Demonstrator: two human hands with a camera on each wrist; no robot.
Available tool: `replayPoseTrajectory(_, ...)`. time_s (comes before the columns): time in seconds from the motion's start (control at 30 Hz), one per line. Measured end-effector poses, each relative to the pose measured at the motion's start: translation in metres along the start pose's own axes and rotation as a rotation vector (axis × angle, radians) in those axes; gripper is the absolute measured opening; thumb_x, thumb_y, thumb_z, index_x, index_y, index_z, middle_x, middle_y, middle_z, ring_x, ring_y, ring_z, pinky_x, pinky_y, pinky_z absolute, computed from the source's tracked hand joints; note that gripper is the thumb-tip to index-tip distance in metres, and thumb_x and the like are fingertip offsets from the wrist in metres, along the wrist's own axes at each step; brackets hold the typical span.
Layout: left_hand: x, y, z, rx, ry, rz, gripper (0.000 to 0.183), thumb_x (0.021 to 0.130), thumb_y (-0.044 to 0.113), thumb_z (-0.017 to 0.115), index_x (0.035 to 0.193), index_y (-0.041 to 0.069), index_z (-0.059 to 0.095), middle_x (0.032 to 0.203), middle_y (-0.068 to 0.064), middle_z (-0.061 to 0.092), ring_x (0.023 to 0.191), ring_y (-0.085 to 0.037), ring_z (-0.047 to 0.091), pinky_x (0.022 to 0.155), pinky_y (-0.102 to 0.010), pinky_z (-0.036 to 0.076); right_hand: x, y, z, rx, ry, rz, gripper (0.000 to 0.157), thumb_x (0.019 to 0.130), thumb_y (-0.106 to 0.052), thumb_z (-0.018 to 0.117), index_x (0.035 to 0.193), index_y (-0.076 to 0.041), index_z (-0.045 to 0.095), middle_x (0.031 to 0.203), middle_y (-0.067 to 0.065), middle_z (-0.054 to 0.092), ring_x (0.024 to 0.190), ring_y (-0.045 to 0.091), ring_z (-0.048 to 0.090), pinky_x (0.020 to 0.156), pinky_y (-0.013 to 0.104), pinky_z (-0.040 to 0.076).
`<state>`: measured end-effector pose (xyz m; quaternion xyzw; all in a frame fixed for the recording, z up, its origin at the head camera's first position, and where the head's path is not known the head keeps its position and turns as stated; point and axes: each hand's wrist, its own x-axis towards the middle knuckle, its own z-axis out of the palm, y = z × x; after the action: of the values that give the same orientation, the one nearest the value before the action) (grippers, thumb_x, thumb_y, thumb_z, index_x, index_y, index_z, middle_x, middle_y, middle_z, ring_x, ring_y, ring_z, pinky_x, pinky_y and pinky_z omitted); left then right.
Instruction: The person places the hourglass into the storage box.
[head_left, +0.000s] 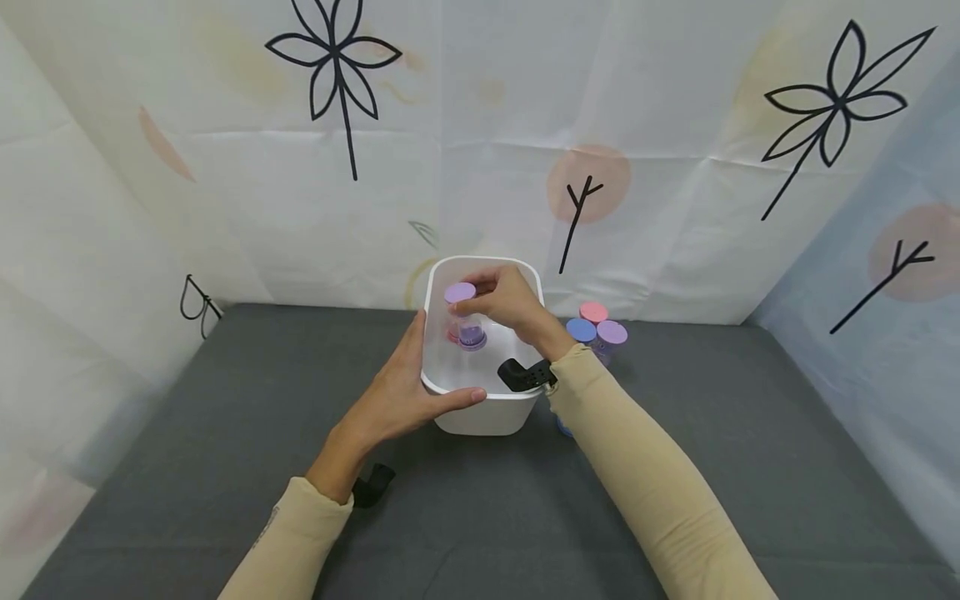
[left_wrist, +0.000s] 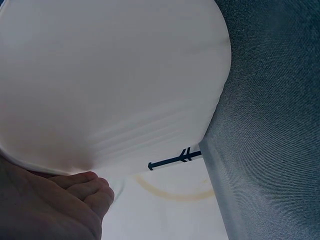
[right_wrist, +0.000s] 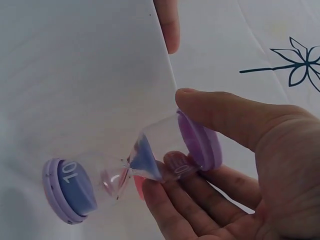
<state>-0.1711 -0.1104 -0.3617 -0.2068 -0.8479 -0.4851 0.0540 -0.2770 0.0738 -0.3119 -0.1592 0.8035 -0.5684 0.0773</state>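
My right hand [head_left: 506,300] reaches inside a white plastic bin [head_left: 480,414] and grips a purple-capped sand timer [right_wrist: 142,157] near its upper cap, thumb on one side and fingers on the other. Blue-purple sand and a "10" show in its clear body, which looks upright in the head view. Behind it in the bin, a red-pink sand timer [head_left: 453,333] is mostly hidden. My left hand [head_left: 401,387] steadies the bin, with straight fingers along the outside of its left wall and the thumb stretched across the front rim.
Right of the bin stand several sand timers, with a pink cap [head_left: 593,312], a blue cap [head_left: 581,330] and a purple cap [head_left: 612,332]. Another blue piece [head_left: 564,427] peeks out beside my right sleeve. A patterned cloth [head_left: 487,192] hangs behind the grey table [head_left: 315,367].
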Motion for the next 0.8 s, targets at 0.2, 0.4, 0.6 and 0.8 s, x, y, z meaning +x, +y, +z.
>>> replayPoseTrajectory(0.2,-0.0004,-0.0001,0.0000,-0.014,-0.011,-0.003,0.123,0.073,0.059,0.086,0.161,0.038,0.003,0.153,0.005,0.034,0.120,-0.018,0.055,0.092,-0.050,0.053,-0.0001,0.0040,0.0021,-0.073,-0.054,0.022,0.039,0.080,-0.005,0.085,0.116,0.003,0.071,0.103,0.014,0.074,0.097,0.023,0.069,0.090,0.035,0.054)
replayPoseTrajectory(0.4,-0.0019,0.0015,-0.0003,-0.020,-0.007,-0.002,0.122,0.073,0.056,0.088,0.160,0.040,0.004,0.151,0.005,0.036,0.122,-0.017,0.054,0.093,-0.051,0.052,0.0014,0.0066,0.0047,-0.161,-0.085,0.051,0.042,0.080,-0.008,0.086,0.117,0.002,0.071,0.104,0.013,0.074,0.099,0.022,0.067,0.088,0.034,0.053)
replayPoseTrajectory(0.6,-0.0020,0.0021,0.0002,-0.005,-0.008,-0.023,0.123,0.073,0.058,0.086,0.161,0.039,0.003,0.155,0.000,0.033,0.126,-0.020,0.052,0.095,-0.052,0.051,0.0023,0.0080,0.0049,-0.207,-0.079,0.067,0.039,0.077,-0.009,0.088,0.111,0.001,0.074,0.100,0.012,0.075,0.096,0.020,0.067,0.086,0.032,0.050)
replayPoseTrajectory(0.8,-0.0020,0.0011,0.0008,0.004,-0.011,-0.037,0.124,0.073,0.058,0.086,0.162,0.037,0.002,0.158,-0.004,0.031,0.129,-0.023,0.051,0.095,-0.053,0.051,0.0035,0.0091,0.0068,-0.261,-0.088,0.083,0.042,0.075,-0.008,0.089,0.114,0.003,0.074,0.102,0.011,0.075,0.097,0.019,0.067,0.087,0.032,0.051)
